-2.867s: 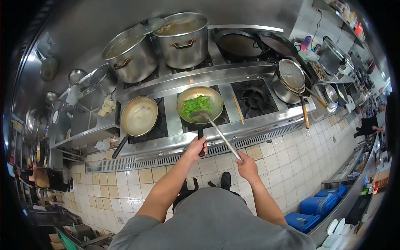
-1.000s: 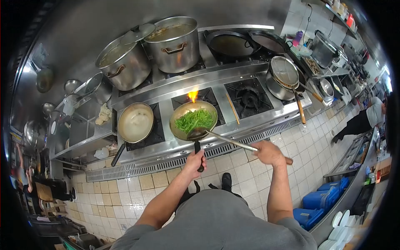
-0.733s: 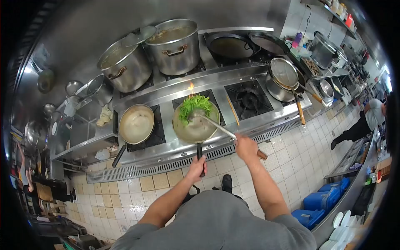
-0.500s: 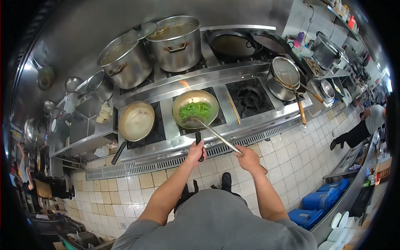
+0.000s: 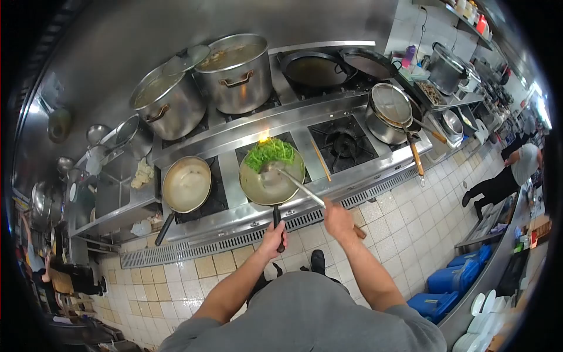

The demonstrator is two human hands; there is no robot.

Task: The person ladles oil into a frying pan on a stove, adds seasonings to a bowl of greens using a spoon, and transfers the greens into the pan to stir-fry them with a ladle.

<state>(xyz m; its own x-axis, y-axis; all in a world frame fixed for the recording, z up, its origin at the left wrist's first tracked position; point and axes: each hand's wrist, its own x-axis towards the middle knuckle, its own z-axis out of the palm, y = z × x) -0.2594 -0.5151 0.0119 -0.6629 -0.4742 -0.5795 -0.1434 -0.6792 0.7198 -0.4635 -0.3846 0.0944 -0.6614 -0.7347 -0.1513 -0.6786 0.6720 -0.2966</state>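
My left hand (image 5: pixel 274 239) is wrapped round the black handle of a frying pan (image 5: pixel 267 190) over the middle front burner. Chopped green leafy vegetables (image 5: pixel 271 154) are bunched at the pan's far side, with a small flame (image 5: pixel 264 136) just beyond the rim. My right hand (image 5: pixel 340 221) grips the long shaft of a metal ladle (image 5: pixel 302 186). The ladle's bowl is inside the pan against the near edge of the greens. Its wooden end sticks out below my right hand.
A second frying pan (image 5: pixel 186 185) sits on the left burner, handle toward me. Two big stockpots (image 5: pixel 234 79) and two black woks (image 5: pixel 314 69) stand behind. A strainer (image 5: pixel 392 105) lies over a pot at right. Another person (image 5: pixel 516 173) is at far right.
The greens have shifted to the pan's far side, and the pan tilts. A flame now flares higher behind it. My right hand and the ladle have moved slightly up and left.
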